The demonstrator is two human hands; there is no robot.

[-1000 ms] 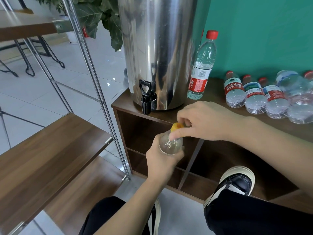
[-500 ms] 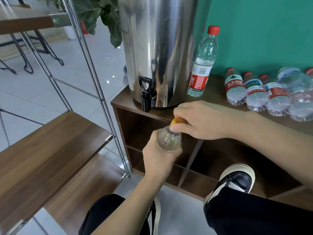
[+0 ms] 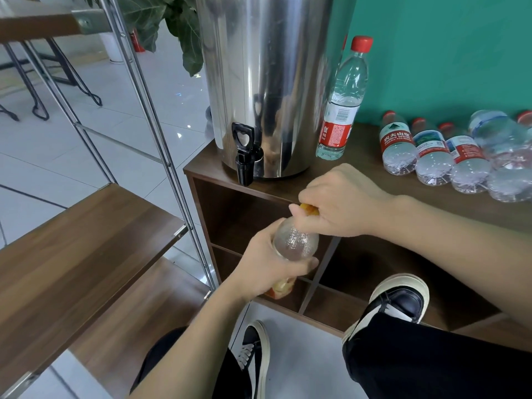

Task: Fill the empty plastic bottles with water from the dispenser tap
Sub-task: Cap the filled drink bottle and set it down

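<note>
Below and in front of the dispenser tap (image 3: 244, 165): a clear plastic bottle (image 3: 295, 243), held in the curled grip of the left hand (image 3: 267, 266). Pinched round its orange cap (image 3: 308, 209): the closed grip of the right hand (image 3: 342, 203). Right of the steel dispenser (image 3: 267, 82) on the counter (image 3: 357, 165): one upright red-capped bottle (image 3: 342, 102), then a row of bottles lying flat (image 3: 449, 156).

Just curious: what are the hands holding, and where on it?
One clear bottle: the left hand grips its body, the right hand pinches its orange cap.
</note>
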